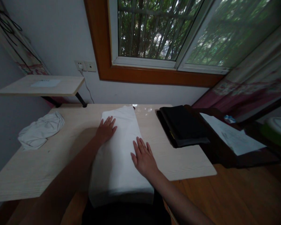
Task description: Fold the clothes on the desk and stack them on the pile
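A long white folded cloth (118, 156) lies down the middle of the light wooden table (61, 156), its near end hanging over the front edge. My left hand (106, 128) rests flat on the cloth's far left part, fingers spread. Flat on the cloth's right edge, nearer to me, lies my right hand (143, 157) with its fingers apart. Neither hand grips anything.
A crumpled white garment (41, 129) lies at the table's left. A stack of dark folded cloth (181, 125) sits at the right, beside a dark surface with white paper (231, 136). A small raised shelf (42, 86) stands at the back left. A window is ahead.
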`<state>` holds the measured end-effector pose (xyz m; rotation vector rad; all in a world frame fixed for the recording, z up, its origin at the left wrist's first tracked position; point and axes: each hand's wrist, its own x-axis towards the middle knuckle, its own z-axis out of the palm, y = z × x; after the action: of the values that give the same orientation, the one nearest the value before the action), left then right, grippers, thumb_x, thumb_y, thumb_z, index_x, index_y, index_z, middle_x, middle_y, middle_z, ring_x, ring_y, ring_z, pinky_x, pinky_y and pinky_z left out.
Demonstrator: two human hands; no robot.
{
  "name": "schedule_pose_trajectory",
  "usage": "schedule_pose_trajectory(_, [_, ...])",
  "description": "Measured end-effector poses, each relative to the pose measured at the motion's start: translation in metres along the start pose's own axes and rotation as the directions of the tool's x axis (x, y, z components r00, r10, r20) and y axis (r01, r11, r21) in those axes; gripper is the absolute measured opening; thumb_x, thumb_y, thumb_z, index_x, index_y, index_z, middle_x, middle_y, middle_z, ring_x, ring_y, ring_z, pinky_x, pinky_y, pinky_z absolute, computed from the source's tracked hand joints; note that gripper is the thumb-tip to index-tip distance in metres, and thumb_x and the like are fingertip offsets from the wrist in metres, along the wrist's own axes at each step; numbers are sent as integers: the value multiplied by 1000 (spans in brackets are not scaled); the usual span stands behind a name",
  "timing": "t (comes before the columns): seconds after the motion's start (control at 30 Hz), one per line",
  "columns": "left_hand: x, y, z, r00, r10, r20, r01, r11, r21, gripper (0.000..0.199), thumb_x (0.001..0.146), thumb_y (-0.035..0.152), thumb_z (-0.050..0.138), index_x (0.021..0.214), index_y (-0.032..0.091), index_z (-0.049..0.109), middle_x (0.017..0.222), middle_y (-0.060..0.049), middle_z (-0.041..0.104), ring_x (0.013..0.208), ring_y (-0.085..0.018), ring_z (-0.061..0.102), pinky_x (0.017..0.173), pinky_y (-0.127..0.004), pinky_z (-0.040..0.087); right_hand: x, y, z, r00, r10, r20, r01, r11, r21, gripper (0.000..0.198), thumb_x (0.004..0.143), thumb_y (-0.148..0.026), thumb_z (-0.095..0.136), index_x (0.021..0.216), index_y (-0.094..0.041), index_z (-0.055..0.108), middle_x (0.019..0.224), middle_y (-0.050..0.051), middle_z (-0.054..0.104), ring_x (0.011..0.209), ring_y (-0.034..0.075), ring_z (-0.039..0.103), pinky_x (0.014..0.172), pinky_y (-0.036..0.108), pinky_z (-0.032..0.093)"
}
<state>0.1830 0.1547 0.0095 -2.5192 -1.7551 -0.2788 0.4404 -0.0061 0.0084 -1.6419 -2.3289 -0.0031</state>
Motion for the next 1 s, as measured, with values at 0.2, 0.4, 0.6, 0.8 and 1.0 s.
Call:
schedule_pose_trajectory(0.2, [37, -26, 7, 991, -128, 36, 129, 991, -39, 59, 105, 43, 28, 158, 18, 38, 168, -14, 30, 157, -27, 25, 125, -61, 17, 0, -1, -2, 1000, -1, 14, 1, 1000, -17, 59, 106, -37, 44, 160, -16, 36, 168, 17, 26, 157, 31, 25, 126, 59, 22])
schedule_pose_trajectory(0.4, [41, -28, 12, 995, -100, -11, 99, 994, -35, 58, 105, 41, 28, 157, 18, 40, 168, -12, 30, 157, -26, 27, 127, -59, 16, 24, 2, -8, 999, -48, 21, 48, 999, 1, 54, 108, -39, 40, 155, -12, 45, 164, 17, 35, 154, 30, 31, 127, 56, 21])
schedule_pose_trajectory(0.6, [42, -31, 19, 995, -89, -44, 88, 996, -17, 58, 104, 40, 28, 156, 18, 42, 168, -11, 32, 156, -26, 28, 127, -57, 19, 105, -5, 20, 976, -219, 11, 216, 971, 106, 54, 108, -38, 41, 156, -13, 44, 166, 15, 33, 156, 27, 29, 127, 51, 26])
schedule_pose_trajectory(0.8, [41, -33, 22, 992, -56, -116, 52, 998, -34, 56, 104, 33, 27, 154, 16, 45, 166, -12, 35, 155, -26, 31, 127, -56, 21, 191, -7, 51, 965, -253, 73, 245, 964, 101, 56, 107, -40, 41, 157, -16, 42, 167, 13, 31, 157, 26, 26, 128, 51, 20])
schedule_pose_trajectory(1.0, [42, -35, 23, 992, -46, -119, 43, 999, -27, 56, 104, 33, 28, 154, 15, 45, 166, -12, 35, 155, -25, 31, 127, -57, 20, 241, 13, 54, 964, -211, 161, 201, 977, 75, 64, 108, -51, 32, 159, -15, 37, 169, 11, 26, 158, 25, 21, 129, 51, 16])
